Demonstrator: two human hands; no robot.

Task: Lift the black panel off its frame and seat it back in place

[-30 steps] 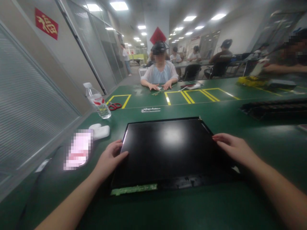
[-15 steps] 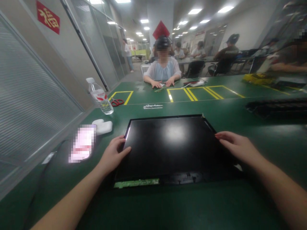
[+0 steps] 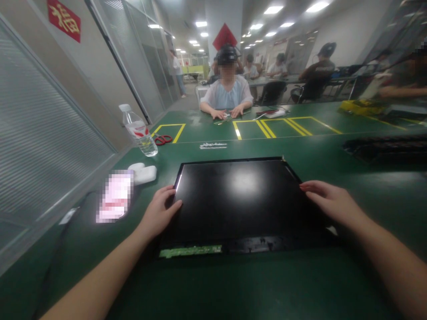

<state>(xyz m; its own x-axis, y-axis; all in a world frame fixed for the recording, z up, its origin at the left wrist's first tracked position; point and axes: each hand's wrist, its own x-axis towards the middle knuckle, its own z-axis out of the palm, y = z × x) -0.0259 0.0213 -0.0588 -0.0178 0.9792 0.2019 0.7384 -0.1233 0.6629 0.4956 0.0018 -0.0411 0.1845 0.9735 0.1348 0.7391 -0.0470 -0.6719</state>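
A black display panel point(image 3: 240, 200) lies flat on the green table point(image 3: 233, 284) in front of me, with a green circuit strip point(image 3: 190, 251) along its near edge. My left hand point(image 3: 160, 213) grips the panel's left edge, thumb on top and fingers curled around the side. My right hand point(image 3: 328, 202) rests on the panel's right edge, fingers together and bent over it.
A water bottle point(image 3: 138, 135), red scissors point(image 3: 163, 140), a white case point(image 3: 145, 174) and a lit phone point(image 3: 115, 198) sit at the left. A black tray point(image 3: 387, 149) lies at the right. A person point(image 3: 228, 91) sits across the table; others work behind.
The view has tilted slightly up and left. Both hands stay on the panel's edges and the panel has not visibly moved on the table.
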